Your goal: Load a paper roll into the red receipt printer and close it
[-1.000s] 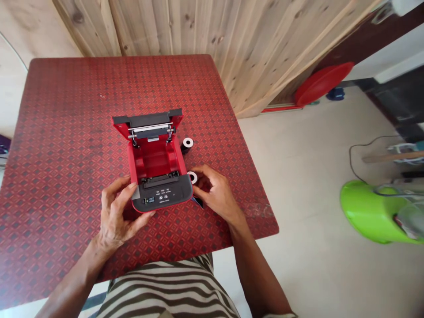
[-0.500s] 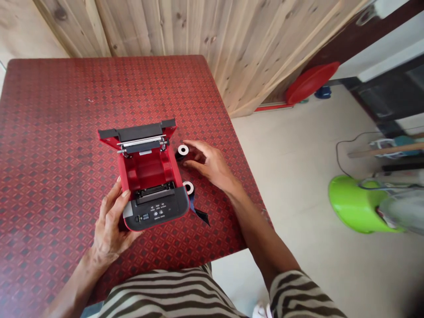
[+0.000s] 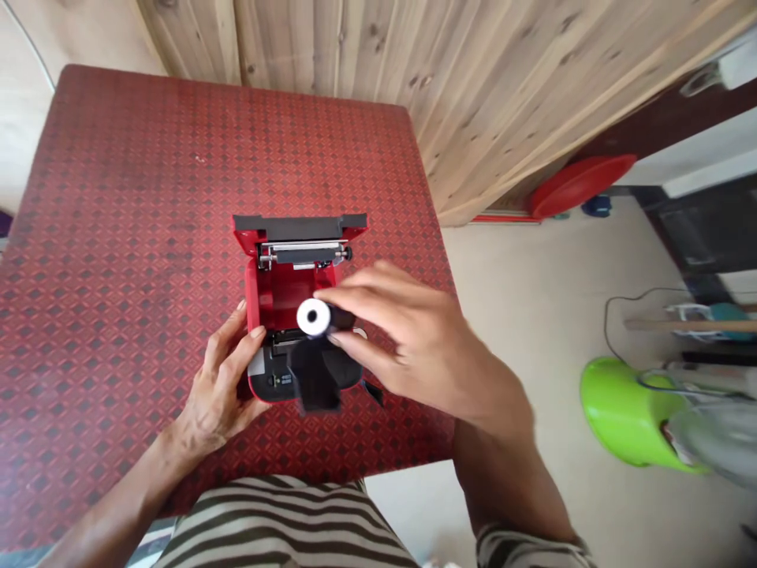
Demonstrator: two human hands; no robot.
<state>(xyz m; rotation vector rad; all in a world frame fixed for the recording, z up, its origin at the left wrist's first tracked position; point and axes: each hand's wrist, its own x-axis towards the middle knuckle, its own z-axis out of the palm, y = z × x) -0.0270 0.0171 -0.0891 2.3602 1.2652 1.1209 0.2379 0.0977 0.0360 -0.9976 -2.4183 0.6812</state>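
A red and black receipt printer (image 3: 289,296) stands on the table with its lid (image 3: 304,229) raised, showing a red hollow inside. My left hand (image 3: 221,386) grips its left side, thumb on the edge and fingers along the wall. Over the front of the printer, my right hand (image 3: 408,335) pinches a small black paper roll (image 3: 313,316) with a white end and a hole in its middle. A loose black strip (image 3: 316,379) hangs from this roll across the control panel. Beside the printer's right side, a second roll (image 3: 360,334) is mostly hidden by my right hand.
The red patterned table (image 3: 147,173) meets a wooden plank wall (image 3: 331,47) at the back. On the floor to the right are a green bucket (image 3: 615,410), a red basin (image 3: 583,185) and a wooden stick (image 3: 680,324).
My right hand has picked up the farther roll from the table and carried it left over the printer. Its black strip now dangles. My left hand stays on the printer; the camera view has shifted.
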